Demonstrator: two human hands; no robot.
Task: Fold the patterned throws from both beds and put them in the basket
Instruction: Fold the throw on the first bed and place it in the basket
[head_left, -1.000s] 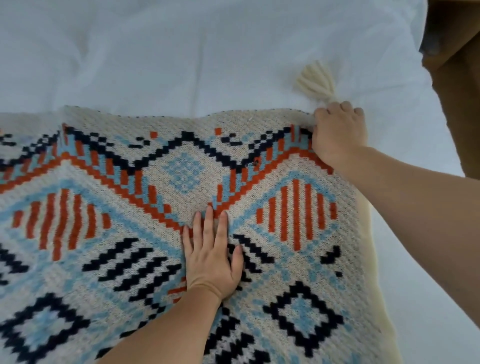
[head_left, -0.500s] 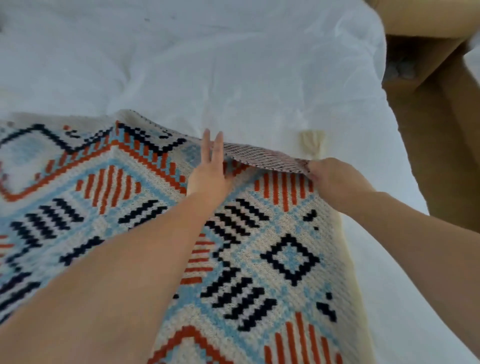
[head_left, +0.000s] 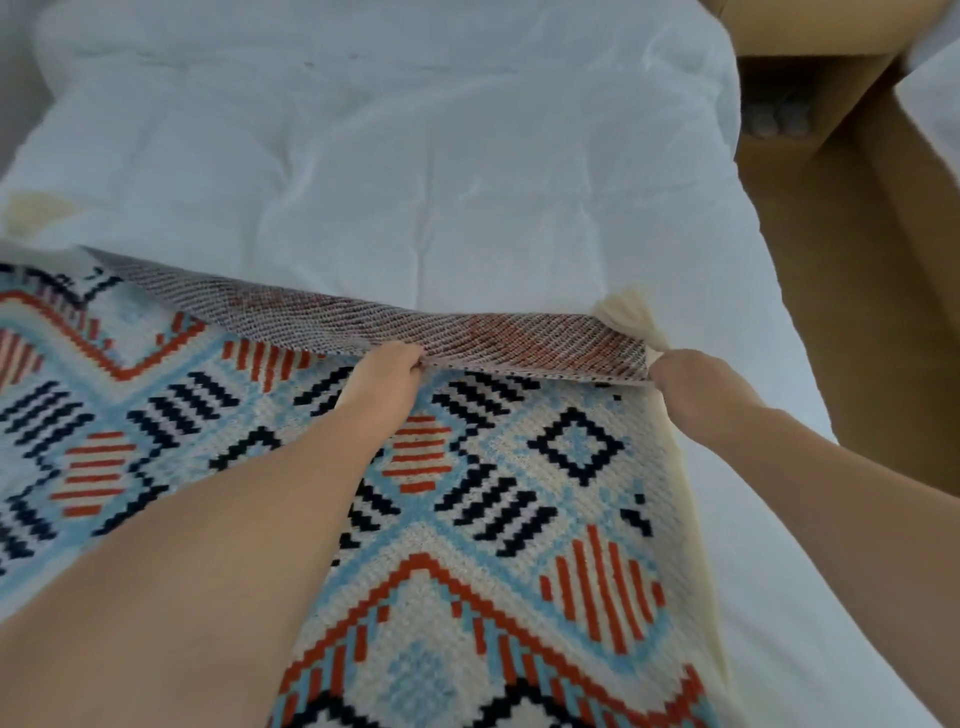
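The soft, limp blue-orange-and-navy patterned knit throw (head_left: 519, 493) sagged between the left hand (head_left: 387, 371) and right hand (head_left: 685, 379), both pinching its turned-back twelve-o'clock edge, probably the best hold.

Both hands pinching the far edge of the patterned throw (head_left: 519, 493), left hand (head_left: 387, 376) mid-edge, right hand (head_left: 685, 382) at the corner by the cream tassel (head_left: 631, 314). Edge flipped back, underside showing, over the white bed (head_left: 415, 156).

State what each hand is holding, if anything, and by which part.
Both hands grip the throw by its far edge, turned back toward the person: left hand mid-edge, right hand at the corner beside the tassel.
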